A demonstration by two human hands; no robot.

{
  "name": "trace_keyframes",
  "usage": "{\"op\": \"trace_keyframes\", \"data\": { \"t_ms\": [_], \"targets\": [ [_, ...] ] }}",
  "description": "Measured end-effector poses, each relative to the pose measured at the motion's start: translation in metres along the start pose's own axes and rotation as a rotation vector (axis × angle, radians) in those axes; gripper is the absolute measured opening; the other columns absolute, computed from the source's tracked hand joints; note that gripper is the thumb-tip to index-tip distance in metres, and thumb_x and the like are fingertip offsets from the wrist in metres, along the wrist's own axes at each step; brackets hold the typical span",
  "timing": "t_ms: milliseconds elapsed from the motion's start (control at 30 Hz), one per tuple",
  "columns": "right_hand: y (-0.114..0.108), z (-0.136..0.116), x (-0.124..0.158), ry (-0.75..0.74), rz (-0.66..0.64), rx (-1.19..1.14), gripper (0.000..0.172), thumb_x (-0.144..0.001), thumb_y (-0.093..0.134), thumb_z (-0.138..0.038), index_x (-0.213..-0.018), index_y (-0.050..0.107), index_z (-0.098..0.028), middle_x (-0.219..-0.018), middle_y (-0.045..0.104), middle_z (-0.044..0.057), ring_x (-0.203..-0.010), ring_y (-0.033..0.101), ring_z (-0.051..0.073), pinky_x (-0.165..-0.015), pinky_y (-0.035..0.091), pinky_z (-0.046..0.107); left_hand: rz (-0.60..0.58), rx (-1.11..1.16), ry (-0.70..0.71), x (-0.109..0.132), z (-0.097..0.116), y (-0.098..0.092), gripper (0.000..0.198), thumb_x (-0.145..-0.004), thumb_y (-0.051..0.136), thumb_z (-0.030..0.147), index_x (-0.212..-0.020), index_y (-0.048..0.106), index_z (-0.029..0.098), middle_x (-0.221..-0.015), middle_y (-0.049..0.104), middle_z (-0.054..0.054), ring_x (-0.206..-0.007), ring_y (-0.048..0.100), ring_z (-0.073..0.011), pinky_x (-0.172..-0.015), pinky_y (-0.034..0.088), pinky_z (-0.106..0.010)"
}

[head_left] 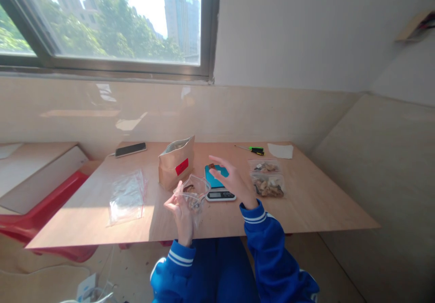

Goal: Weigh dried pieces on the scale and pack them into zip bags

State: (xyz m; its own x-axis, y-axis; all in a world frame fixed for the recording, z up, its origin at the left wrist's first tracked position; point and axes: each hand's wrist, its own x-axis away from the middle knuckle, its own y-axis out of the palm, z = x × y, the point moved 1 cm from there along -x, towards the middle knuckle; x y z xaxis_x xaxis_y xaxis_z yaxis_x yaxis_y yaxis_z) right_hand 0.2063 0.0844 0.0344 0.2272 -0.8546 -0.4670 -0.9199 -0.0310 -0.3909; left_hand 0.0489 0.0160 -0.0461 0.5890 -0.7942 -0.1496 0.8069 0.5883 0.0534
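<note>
My left hand [180,210] pinches the rim of a clear zip bag [199,189], whose mouth stands open. Brown dried pieces [189,188] show inside it. Over the blue plate of a small digital scale [220,196], my right hand [231,176] is curved, thumb and fingers around a small dark-brown dried piece [211,166]; its contact with the fingertips is hard to make out. Behind the bag stands an open brown paper pouch [175,162] with a red label. Right of the scale lie two filled clear bags of brown dried pieces [268,187].
Flat clear bags [126,196] lie on the table's left, with a phone [131,149] behind them. A green-and-black screwdriver [255,150] and white paper [280,151] lie at the back right. A red chair [41,217] stands left of the table [312,212].
</note>
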Motion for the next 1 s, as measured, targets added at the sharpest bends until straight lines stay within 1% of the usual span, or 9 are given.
{"op": "trace_keyframes", "data": {
  "t_ms": [100,300,433,500,633,733,800,900,1000],
  "targets": [
    [0.011,-0.014,0.014,-0.017,-0.071,-0.013,0.04,-0.089,0.055,-0.042,-0.127,0.055,-0.028,-0.133,0.056,0.005,-0.128,0.046,0.021,-0.109,0.035,0.041,-0.02,0.047,0.016,0.002,0.001,-0.001,0.056,-0.094,0.03,0.052,-0.132,0.05,0.017,-0.143,0.045,-0.014,-0.135,0.04,-0.0219,-0.116,0.021,-0.038],
    [0.049,0.005,0.069,0.216,0.074,-0.097,0.049,-0.089,0.052,-0.047,-0.132,0.044,-0.026,-0.136,0.047,0.011,-0.126,0.046,0.024,-0.103,0.042,0.045,-0.004,0.042,0.024,0.004,0.0,-0.001,0.053,-0.095,0.03,0.051,-0.129,0.051,0.017,-0.149,0.037,-0.012,-0.139,0.034,-0.021,-0.118,0.015,-0.038],
    [0.078,0.0,0.091,0.321,0.093,-0.307,0.076,-0.08,0.064,-0.046,-0.142,0.023,-0.028,-0.142,0.043,0.013,-0.127,0.047,0.026,-0.103,0.043,0.048,0.008,0.174,0.012,0.017,0.002,0.005,0.043,-0.094,0.037,0.047,-0.128,0.04,0.02,-0.151,0.035,-0.015,-0.134,0.041,-0.0219,-0.111,0.033,-0.042],
    [0.086,-0.008,0.093,0.316,0.142,-0.418,0.076,-0.084,0.06,-0.046,-0.143,0.017,-0.027,-0.143,0.043,0.014,-0.13,0.045,0.025,-0.105,0.042,0.049,-0.072,0.24,0.033,0.025,0.005,0.007,0.036,-0.093,0.042,0.046,-0.119,0.04,0.021,-0.153,0.031,-0.015,-0.134,0.041,-0.0226,-0.106,0.039,-0.042],
    [0.078,-0.019,0.09,0.292,0.186,-0.538,0.049,-0.092,0.046,-0.047,-0.132,0.028,-0.027,-0.135,0.053,0.013,-0.123,0.053,0.023,-0.101,0.045,0.045,-0.266,0.29,0.116,0.034,0.015,0.002,0.024,-0.094,0.041,0.04,-0.108,0.047,0.022,-0.153,0.031,-0.011,-0.14,0.031,-0.0217,-0.111,0.032,-0.042],
    [0.061,-0.022,0.093,0.321,0.259,-0.448,0.032,-0.089,0.049,-0.052,-0.107,0.043,-0.026,-0.11,0.067,0.01,-0.102,0.065,0.024,-0.086,0.053,0.039,-0.165,0.246,0.142,0.027,0.024,-0.009,0.03,-0.092,0.047,0.041,-0.115,0.047,0.021,-0.148,0.038,-0.013,-0.136,0.037,-0.0234,-0.11,0.033,-0.043],
    [0.049,-0.024,0.098,0.341,0.296,-0.356,0.031,-0.086,0.052,-0.055,-0.093,0.048,-0.025,-0.087,0.068,0.006,-0.08,0.067,0.022,-0.07,0.054,0.035,-0.081,0.175,0.122,0.018,0.028,-0.018,0.04,-0.087,0.054,0.042,-0.12,0.047,0.02,-0.14,0.046,-0.013,-0.129,0.045,-0.0244,-0.107,0.035,-0.042],
    [0.038,-0.026,0.103,0.356,0.315,-0.32,0.035,-0.082,0.057,-0.057,-0.082,0.051,-0.023,-0.07,0.065,0.002,-0.063,0.063,0.019,-0.057,0.051,0.03,-0.227,0.132,0.038,0.005,0.031,-0.029,0.035,-0.083,0.06,0.044,-0.106,0.058,0.018,-0.107,0.064,-0.008,-0.103,0.06,-0.022,-0.093,0.045,-0.036],
    [0.031,-0.025,0.105,0.388,0.345,-0.375,0.035,-0.079,0.062,-0.056,-0.079,0.055,-0.021,-0.075,0.071,0.005,-0.068,0.066,0.021,-0.063,0.053,0.032,-0.372,0.179,-0.028,0.001,0.033,-0.036,0.026,-0.079,0.064,0.043,-0.082,0.06,0.017,-0.077,0.064,-0.001,-0.078,0.06,-0.0162,-0.076,0.048,-0.028]
  ]
}}
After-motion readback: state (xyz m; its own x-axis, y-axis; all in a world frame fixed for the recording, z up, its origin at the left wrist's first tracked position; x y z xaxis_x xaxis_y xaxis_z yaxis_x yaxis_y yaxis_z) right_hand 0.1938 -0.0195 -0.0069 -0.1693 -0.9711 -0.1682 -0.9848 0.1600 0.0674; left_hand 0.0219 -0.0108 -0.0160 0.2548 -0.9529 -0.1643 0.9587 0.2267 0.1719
